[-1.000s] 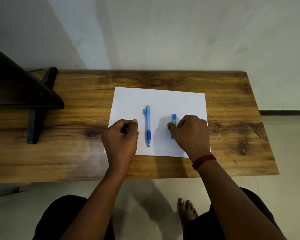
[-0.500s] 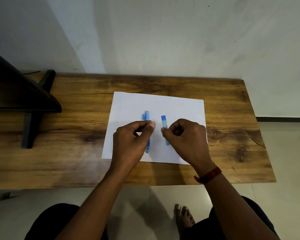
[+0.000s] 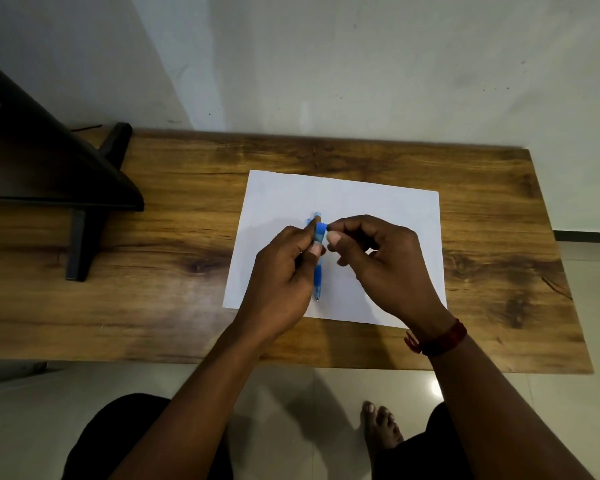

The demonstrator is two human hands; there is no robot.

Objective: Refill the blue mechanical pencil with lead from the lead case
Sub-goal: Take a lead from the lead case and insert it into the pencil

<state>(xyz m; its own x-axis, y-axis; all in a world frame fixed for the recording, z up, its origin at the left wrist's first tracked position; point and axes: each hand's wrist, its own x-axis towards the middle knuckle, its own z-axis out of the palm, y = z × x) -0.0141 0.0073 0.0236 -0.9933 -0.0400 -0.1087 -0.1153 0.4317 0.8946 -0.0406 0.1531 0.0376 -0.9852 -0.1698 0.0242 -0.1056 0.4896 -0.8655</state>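
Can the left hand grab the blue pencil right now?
Probably not yet: the left hand is pinching the lead case together with the right hand, just above the pencil.

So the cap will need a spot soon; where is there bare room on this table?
Free: paper beyond the hands, and bare table right of the sheet. Crowded: mid-sheet, where both hands hold the lead case over the pencil.

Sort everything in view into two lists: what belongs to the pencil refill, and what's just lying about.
Part of the job:
- pencil, lying on the paper
- lead case, held between both hands
- left hand
- right hand
- paper, the work surface

Just lying about:
- black stand on the table's left
- table itself
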